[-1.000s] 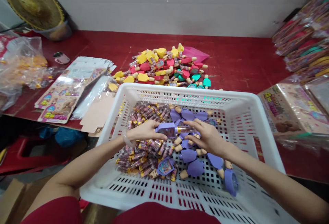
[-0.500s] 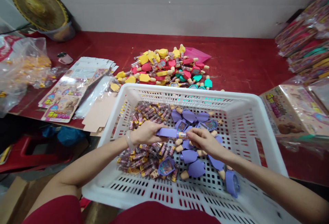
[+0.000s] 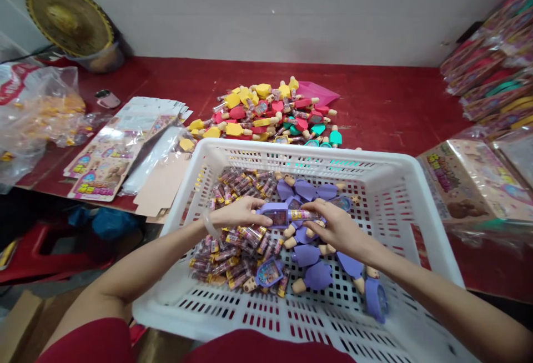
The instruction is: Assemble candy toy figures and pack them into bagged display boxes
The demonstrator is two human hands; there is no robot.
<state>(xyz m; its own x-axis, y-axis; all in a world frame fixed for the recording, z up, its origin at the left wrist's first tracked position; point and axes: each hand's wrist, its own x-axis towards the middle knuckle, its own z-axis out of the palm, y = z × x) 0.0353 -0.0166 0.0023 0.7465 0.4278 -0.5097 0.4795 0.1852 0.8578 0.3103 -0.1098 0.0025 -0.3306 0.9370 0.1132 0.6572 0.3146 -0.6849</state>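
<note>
The crate (image 3: 300, 155) wall rises between the left hand (image 3: 237, 213) and right hand (image 3: 339, 228) and the heap (image 3: 266, 110) near the worktop's (image 3: 395, 102) back edge.

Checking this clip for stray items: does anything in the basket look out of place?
One purple toy lies apart from the others, tilted near the front right of the white plastic basket, so it looks stray.

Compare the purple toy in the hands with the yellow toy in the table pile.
The purple toy is held by the left hand and right hand; the yellow toy lies loose. The purple toy is over the white basket; the yellow toy is on the red table. Both have a flat coloured head.
</note>
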